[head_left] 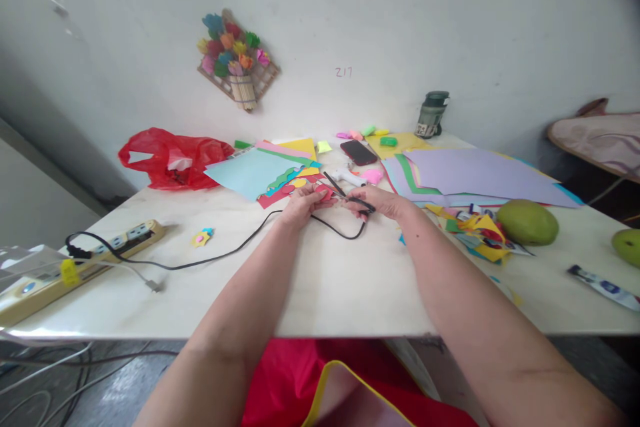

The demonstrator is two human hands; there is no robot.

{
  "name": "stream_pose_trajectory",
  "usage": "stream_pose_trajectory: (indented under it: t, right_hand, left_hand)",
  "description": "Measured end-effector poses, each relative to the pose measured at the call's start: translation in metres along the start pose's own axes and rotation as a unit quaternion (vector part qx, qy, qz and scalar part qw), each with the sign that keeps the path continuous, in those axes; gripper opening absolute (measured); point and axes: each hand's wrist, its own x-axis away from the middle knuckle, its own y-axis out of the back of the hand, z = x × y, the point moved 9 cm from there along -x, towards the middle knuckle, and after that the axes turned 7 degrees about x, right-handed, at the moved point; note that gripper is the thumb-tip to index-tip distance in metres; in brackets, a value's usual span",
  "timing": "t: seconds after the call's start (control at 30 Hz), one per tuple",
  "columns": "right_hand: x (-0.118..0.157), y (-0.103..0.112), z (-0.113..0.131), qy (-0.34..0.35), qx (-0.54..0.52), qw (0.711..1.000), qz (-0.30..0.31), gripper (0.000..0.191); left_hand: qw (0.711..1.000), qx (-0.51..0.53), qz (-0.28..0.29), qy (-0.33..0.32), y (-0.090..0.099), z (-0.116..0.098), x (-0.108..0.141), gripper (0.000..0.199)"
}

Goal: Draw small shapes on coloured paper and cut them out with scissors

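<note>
— Holding what, and where?

— Pinching a small red paper piece (325, 193) with the left hand (301, 205), just above the table (345, 293), near a larger red sheet (273, 200). Gripping scissors (361, 203) with the right hand (377, 202), pointing the blades towards the paper.

— Opening the fingers at all?

— Closing the left fingers down to a thin pinch, with only paper between thumb and forefinger. Curling the right fingers round the dark handles; apparently spreading the blades, but blurring too much for telling by how much.

— Expecting what from the paper?

— Judging by the look, weighing next to nothing, bending easily, probably creasing or tearing under a hard squeeze. Hardly slipping in a dry, light pinch.

— Holding it best where?

— Pinching flat by the edge farther from the blades, supporting from beneath with a fingertip, and leaving the near edge free. Drooping likely if pinching only a corner.

— And handling the scissors?

— Feeling stiff and rather heavier, surely; taking hold by the loops only, never by the blades. Minding the black cord (210, 261) as well, looping close under both hands, and the white glue gun (350, 178), lying just beyond.
</note>
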Motion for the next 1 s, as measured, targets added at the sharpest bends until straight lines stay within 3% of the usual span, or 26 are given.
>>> stream_pose_trajectory:
  t: [0.53,1.0]
  right_hand:
    - [0.011,0.0,0.017,-0.058,0.026,0.998,-0.024,0.02]
    - [0.008,0.001,0.011,-0.05,0.062,0.997,-0.006,0.023]
  left_hand:
    - [1.0,0.001,0.009,-0.01,0.003,0.0,-0.002,0.037]
    - [1.0,-0.011,0.025,-0.006,-0.002,-0.002,0.001,0.034]
